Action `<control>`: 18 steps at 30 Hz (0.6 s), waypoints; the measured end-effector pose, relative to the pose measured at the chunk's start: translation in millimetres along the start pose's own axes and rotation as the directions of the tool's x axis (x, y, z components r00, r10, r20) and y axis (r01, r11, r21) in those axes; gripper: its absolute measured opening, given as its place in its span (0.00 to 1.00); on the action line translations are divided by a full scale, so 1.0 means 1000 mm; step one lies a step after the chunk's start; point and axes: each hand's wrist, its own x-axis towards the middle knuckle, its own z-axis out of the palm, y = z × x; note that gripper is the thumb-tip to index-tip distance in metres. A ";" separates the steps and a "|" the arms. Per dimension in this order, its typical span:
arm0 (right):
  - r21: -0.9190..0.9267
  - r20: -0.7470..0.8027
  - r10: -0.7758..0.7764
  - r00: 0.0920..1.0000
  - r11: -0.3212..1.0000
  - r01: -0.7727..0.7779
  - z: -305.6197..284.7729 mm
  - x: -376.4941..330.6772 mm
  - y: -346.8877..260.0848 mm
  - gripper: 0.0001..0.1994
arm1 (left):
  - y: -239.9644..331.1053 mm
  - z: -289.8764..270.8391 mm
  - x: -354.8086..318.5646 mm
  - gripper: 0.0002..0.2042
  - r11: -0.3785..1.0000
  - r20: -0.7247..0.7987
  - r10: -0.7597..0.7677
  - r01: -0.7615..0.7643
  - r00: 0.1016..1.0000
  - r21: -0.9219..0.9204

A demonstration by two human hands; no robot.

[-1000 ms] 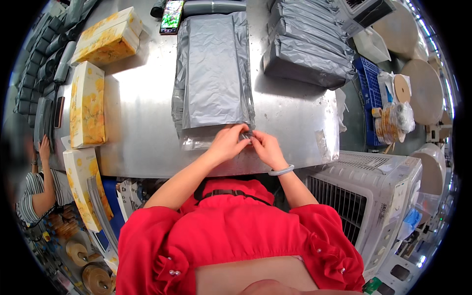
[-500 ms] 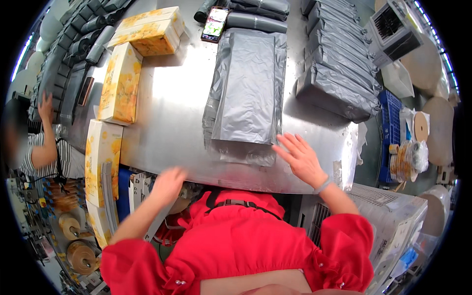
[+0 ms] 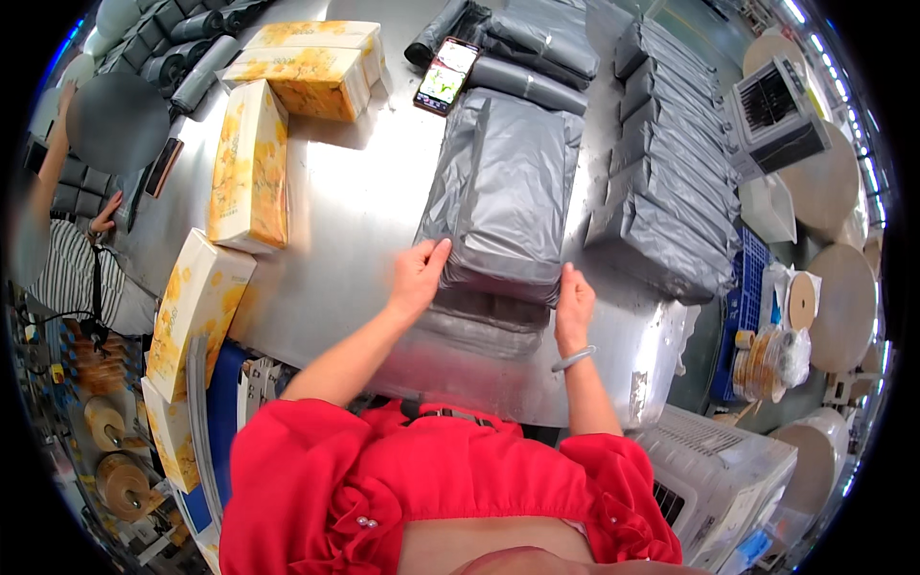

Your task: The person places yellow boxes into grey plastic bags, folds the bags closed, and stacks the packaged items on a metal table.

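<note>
A grey plastic mailer bag package lies on the steel table in front of me. My left hand presses against the near left corner of the package, fingers spread on its edge. My right hand, with a bangle at the wrist, is set against the near right corner. Both hands flank the package's near end, touching it. Under that end a folded grey flap lies flat on the table.
Yellow flowered boxes line the table's left and far side. A phone lies at the far middle. Packed grey bags are stacked at the right. Another person sits at the left. White fan units stand at the right.
My left hand has come up from below the table edge to the package's near left corner. My right hand has shifted to the near right corner.
</note>
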 end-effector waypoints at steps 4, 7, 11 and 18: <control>-0.319 0.027 0.013 1.000 0.948 -0.004 0.015 0.016 0.020 0.16 | -0.015 0.017 0.008 0.16 0.918 -0.053 0.142 -0.111 0.988 0.380; -0.449 0.149 0.133 0.980 0.892 -0.053 0.006 0.036 0.011 0.10 | -0.014 0.006 0.017 0.11 0.892 -0.007 -0.034 0.034 0.999 0.450; 0.124 0.273 0.174 0.946 0.969 -0.214 -0.004 0.074 0.011 0.22 | 0.003 0.010 0.041 0.21 0.815 -0.018 0.322 -0.267 0.947 0.514; 0.682 0.474 0.262 0.840 0.495 -0.539 -0.064 0.025 0.016 0.27 | 0.054 0.078 -0.023 0.22 0.838 0.128 0.515 -0.529 0.848 0.135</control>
